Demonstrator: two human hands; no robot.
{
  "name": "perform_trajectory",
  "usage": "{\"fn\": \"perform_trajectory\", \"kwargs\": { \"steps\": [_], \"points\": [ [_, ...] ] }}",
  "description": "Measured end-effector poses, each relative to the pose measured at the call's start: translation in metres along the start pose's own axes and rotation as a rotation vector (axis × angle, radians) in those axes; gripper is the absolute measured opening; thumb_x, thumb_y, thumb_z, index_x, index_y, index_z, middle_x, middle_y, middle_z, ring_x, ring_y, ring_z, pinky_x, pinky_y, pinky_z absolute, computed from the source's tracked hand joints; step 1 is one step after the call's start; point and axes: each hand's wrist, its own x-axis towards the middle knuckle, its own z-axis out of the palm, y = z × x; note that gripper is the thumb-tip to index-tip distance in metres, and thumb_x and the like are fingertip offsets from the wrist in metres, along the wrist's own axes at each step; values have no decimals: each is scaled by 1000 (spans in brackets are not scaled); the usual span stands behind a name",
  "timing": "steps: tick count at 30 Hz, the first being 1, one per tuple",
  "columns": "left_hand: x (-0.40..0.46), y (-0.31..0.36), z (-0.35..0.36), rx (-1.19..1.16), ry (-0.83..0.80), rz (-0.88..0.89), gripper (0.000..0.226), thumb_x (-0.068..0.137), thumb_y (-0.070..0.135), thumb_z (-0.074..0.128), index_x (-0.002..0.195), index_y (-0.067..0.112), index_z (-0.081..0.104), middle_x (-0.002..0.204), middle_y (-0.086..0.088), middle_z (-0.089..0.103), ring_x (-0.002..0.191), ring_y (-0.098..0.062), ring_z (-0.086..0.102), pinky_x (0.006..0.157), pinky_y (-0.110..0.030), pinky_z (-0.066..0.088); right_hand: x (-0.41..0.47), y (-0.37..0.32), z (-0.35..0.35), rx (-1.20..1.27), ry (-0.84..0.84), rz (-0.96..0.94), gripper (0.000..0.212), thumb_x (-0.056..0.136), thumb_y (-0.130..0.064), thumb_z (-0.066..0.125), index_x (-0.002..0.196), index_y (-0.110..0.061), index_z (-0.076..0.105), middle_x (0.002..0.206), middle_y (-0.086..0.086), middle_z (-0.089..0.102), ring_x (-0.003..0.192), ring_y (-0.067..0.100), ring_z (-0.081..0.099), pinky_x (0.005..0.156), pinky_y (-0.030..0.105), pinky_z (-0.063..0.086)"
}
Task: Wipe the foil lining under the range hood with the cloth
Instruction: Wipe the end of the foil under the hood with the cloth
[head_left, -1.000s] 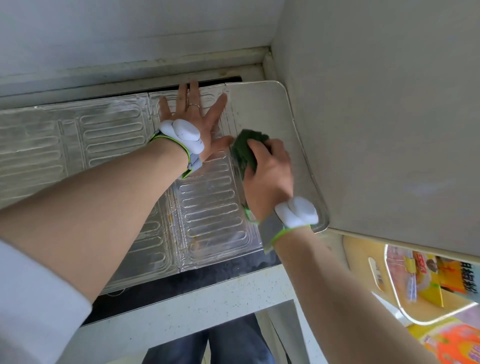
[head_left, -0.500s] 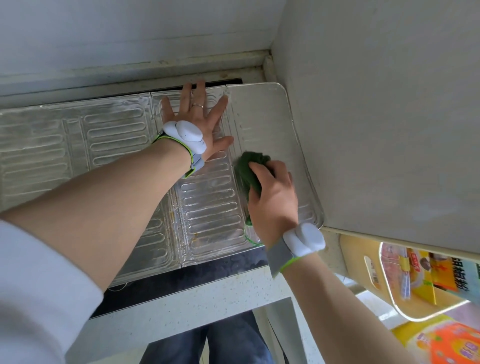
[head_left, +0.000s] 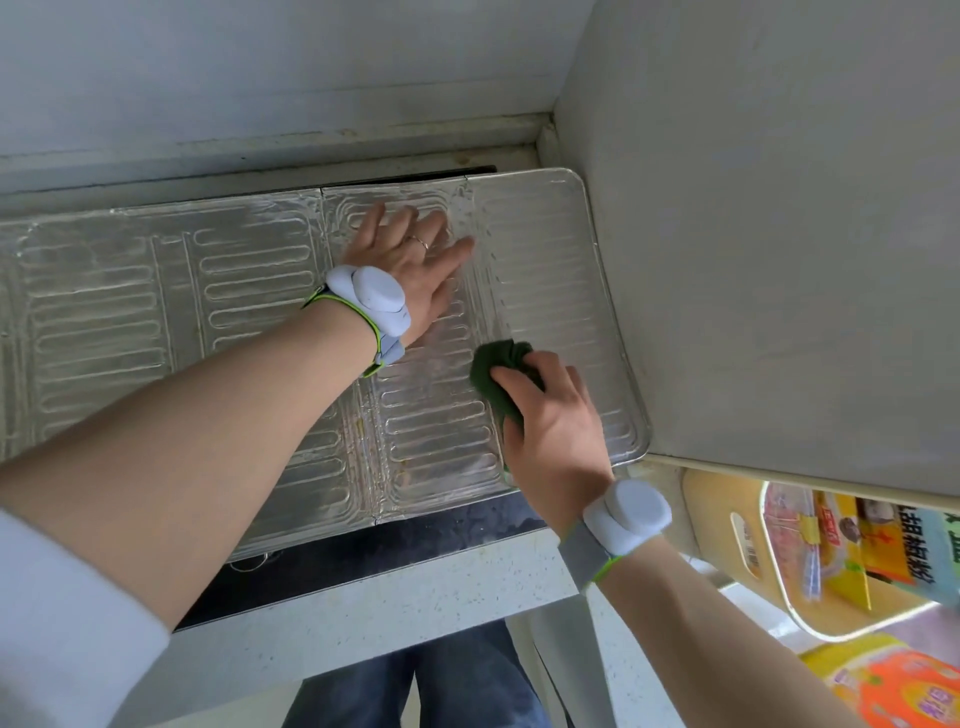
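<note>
The embossed silver foil lining (head_left: 156, 291) covers the flat surface ahead, made of several panels side by side. My left hand (head_left: 410, 262) lies flat on a middle panel with fingers spread, a ring on one finger. My right hand (head_left: 550, 421) grips a bunched dark green cloth (head_left: 496, 371) and presses it onto the foil near the seam of the rightmost panel. Brownish grease specks dot the foil below the cloth. Both wrists wear white and grey bands.
A pale grey wall (head_left: 779, 234) rises along the foil's right edge. A dark strip (head_left: 363, 561) and a speckled white counter edge (head_left: 395, 613) lie in front. A yellow bin (head_left: 737, 545) with packets sits at lower right. My jeans (head_left: 415, 686) show below.
My right hand has slid the green cloth down the foil toward me, from the upper part of the right panel to its middle. My left hand stays pressed flat in about the same place.
</note>
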Motion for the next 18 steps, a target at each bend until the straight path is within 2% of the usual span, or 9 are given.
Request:
{"fn": "perform_trajectory", "kwargs": {
  "steps": [5,10,15,18],
  "points": [
    [0,10,1,49,3,1,55,95,40,42,147,23,34,149,-12,36,131,-35,36,115,-55,17,13,-3,3,-2,12,16,42,83,-11,60,123,-21,59,127,10,50,103,33,48,71,47,55],
    [0,13,2,69,-39,-38,63,93,38,46,152,24,26,156,-12,26,137,-33,27,118,-51,9,46,-11,3,-28,-3,30,45,81,-7,56,124,-20,57,128,11,47,104,33,45,70,43,54],
    [-4,16,-3,47,-71,-63,61,96,45,36,152,24,23,157,-12,22,137,-34,28,118,-54,11,-15,-1,3,10,-5,0,42,81,-12,62,121,-22,58,124,8,50,99,31,48,71,46,54],
    [-4,20,-2,52,-84,-72,61,96,45,32,152,23,20,158,-12,20,137,-33,29,117,-53,13,-37,6,-2,27,13,2,37,84,-15,54,120,-19,61,121,10,54,97,31,50,71,44,54]
  ]
}}
